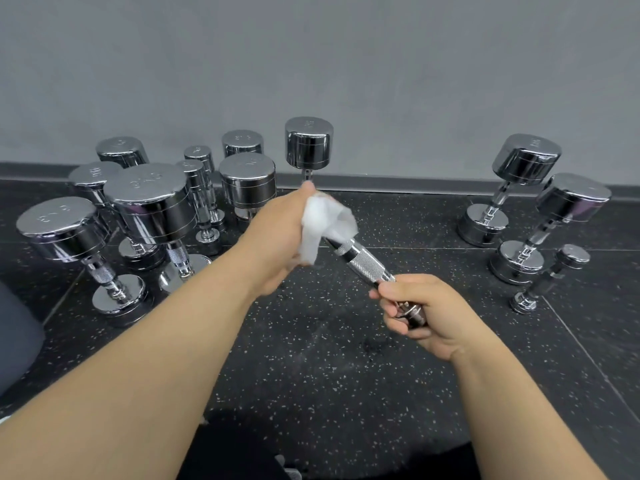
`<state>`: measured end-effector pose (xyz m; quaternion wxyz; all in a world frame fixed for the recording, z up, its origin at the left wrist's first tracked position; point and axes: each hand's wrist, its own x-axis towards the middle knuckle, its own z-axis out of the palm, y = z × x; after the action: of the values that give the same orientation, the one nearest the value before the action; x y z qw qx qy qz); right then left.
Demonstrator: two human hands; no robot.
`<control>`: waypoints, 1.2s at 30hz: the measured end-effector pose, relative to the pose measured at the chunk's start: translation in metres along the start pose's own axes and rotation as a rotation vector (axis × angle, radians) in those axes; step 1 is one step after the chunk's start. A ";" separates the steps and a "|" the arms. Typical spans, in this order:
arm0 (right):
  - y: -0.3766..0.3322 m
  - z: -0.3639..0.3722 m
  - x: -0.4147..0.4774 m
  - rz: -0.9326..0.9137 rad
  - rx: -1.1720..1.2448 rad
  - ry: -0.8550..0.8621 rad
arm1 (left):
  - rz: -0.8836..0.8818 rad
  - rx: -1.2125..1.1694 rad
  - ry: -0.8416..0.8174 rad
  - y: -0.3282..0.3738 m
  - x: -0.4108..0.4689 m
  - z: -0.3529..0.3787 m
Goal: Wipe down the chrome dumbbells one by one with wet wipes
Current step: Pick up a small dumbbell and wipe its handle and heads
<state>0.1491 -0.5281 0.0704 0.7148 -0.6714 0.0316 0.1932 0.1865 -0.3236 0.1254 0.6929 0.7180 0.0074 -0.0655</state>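
The right hand (426, 317) curls its fingers tight round the near end of a small chrome dumbbell (367, 263), held tilted above the middle of the speckled floor (311, 358). The left hand (277, 233) clamps a white wet wipe (325, 223) over the far end, fingers closed on it. Other dumbbells (152, 206) stand upright along the floor's wall edge.

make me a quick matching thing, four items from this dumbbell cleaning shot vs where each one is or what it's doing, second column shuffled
1 wet wipe
2 held dumbbell
3 smallest dumbbell
4 right hand

a grips the dumbbell's near end
b stands on the floor at the right, untouched
c bunched in the left hand at the far end
d spans between both hands

Pairs: 1-c, 2-d, 3-b, 4-a
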 end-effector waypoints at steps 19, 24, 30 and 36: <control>0.007 0.019 0.007 -0.012 0.218 -0.069 | 0.047 -0.592 0.168 0.003 -0.005 0.017; -0.009 0.018 -0.006 -0.224 -0.136 0.130 | 0.442 0.296 0.296 0.000 -0.008 0.009; -0.025 0.016 -0.011 -0.526 -0.660 0.435 | 0.324 0.493 0.330 0.004 0.000 -0.002; -0.026 0.017 -0.013 -0.198 -0.311 0.073 | 0.419 0.599 0.323 0.000 0.000 -0.003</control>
<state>0.1417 -0.5152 0.1007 0.6163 -0.7802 -0.0386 0.0999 0.1872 -0.3204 0.1259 0.4410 0.8754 -0.0495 0.1917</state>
